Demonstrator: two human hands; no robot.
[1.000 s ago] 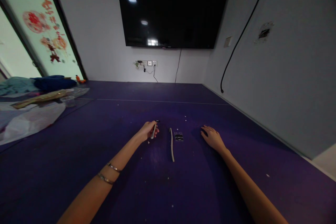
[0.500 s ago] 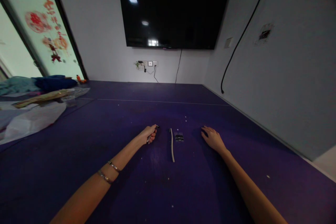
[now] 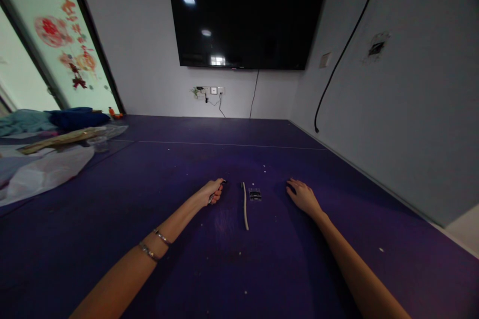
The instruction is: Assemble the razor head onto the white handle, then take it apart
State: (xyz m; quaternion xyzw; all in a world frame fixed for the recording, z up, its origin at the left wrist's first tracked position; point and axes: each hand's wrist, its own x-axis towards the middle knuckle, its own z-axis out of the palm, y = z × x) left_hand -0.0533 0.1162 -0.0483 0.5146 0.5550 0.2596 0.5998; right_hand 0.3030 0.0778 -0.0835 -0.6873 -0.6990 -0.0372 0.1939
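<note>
My left hand [image 3: 214, 192] is closed around a small black-and-silver tool [image 3: 224, 181]. Only its dark tip and a bit of its near end show, so its kind is unclear. To the right of that fist lies a thin whitish stick-like length [image 3: 245, 209] with a dark far end, possibly a toothbrush or a piece of cable. Beside it is a small clear packet [image 3: 255, 194] with dark parts in it. My right hand [image 3: 301, 196] rests palm down, fingers stretched out, on the purple surface [image 3: 262, 269], apart from these things.
Plastic sheeting [image 3: 52, 172], a yellowish wooden piece [image 3: 63, 139] and dark blue cloth [image 3: 80, 118] lie at the left. A television [image 3: 250, 15] hangs over the wall sockets [image 3: 214, 90]. A black cable [image 3: 342, 52] hangs along the right wall.
</note>
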